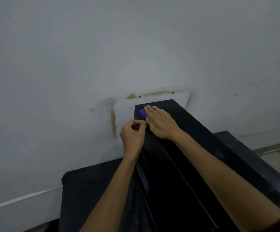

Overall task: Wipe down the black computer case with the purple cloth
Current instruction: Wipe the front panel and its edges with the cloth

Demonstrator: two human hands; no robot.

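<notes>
The black computer case [177,181] runs from the lower edge toward the wall [85,64]. Straight fingers [152,110] of the right hand [161,123] press the purple cloth [142,113] onto the case's far left top corner. The left hand [132,134], beside the case's left edge, is clenched, thumb meeting forefinger, grasping nothing visible.

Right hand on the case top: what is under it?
The purple cloth, pressed flat on the black computer case near its far end. Only the cloth's left edge shows; the right hand covers the rest.
</notes>
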